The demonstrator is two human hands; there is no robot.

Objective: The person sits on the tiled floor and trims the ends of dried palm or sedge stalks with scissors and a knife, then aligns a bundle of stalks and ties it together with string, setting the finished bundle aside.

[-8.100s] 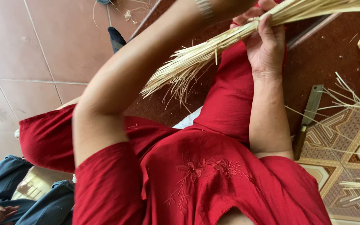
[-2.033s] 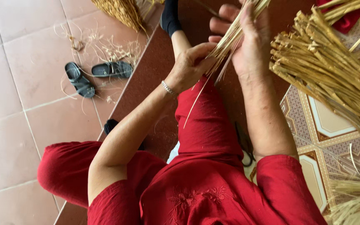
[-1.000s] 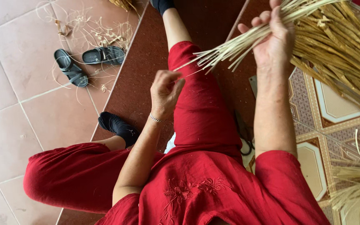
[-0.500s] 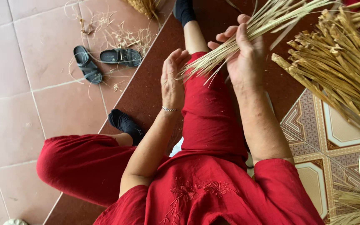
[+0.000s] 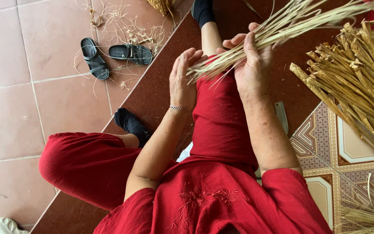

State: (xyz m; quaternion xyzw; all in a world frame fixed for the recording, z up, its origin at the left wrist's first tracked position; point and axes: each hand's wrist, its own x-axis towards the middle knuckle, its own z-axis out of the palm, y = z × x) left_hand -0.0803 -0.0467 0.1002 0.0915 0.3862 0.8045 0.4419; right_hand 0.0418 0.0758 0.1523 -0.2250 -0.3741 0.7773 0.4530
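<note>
A bundle of pale straw stalks (image 5: 282, 26) is gripped in the right hand (image 5: 252, 65), fingers wrapped around it near its lower end, the stalks running up and to the right beyond the grip. The cut ends are met by the left hand (image 5: 182, 78), held flat with fingers spread and pressed against the tips. A larger heap of thicker straw (image 5: 356, 82) is seen on the patterned floor to the right. A pair of black sandals (image 5: 113, 56) is seen on the tiles amid loose strands.

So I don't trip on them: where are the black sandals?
The black sandals lie upper left in the head view, on the tiled floor among loose straw bits, left of the left hand.
</note>
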